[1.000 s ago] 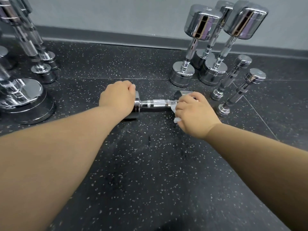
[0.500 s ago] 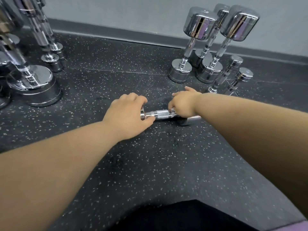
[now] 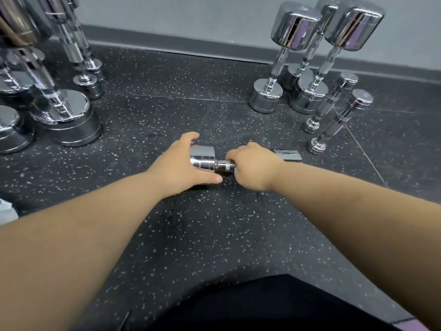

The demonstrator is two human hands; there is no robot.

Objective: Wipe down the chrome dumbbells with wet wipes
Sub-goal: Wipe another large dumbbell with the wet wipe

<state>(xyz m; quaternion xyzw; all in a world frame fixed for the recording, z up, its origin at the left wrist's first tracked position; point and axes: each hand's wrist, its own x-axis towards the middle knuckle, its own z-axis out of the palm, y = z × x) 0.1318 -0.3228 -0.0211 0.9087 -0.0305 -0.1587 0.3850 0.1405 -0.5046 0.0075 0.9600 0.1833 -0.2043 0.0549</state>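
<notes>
A small chrome dumbbell (image 3: 202, 160) lies on its side on the black speckled floor (image 3: 191, 235), straight in front of me. My left hand (image 3: 179, 167) cups its left head, fingers over the top and thumb underneath. My right hand (image 3: 255, 166) is closed around the knurled handle just right of that head. The wet wipe seen earlier in this hand is hidden under the fingers. The dumbbell's right head (image 3: 287, 156) shows beyond my right wrist.
Three bigger chrome dumbbells (image 3: 266, 96) stand on end at the back right, with two slim ones (image 3: 334, 103) leaning beside them. Several large dumbbells (image 3: 64, 115) crowd the left side. A grey wall (image 3: 191, 20) closes the back. My dark-clothed leg (image 3: 274, 304) fills the bottom.
My right hand slid left along the dumbbell, from its right head onto the handle near the left head. My left hand shifted so the left head now shows. The view moved back.
</notes>
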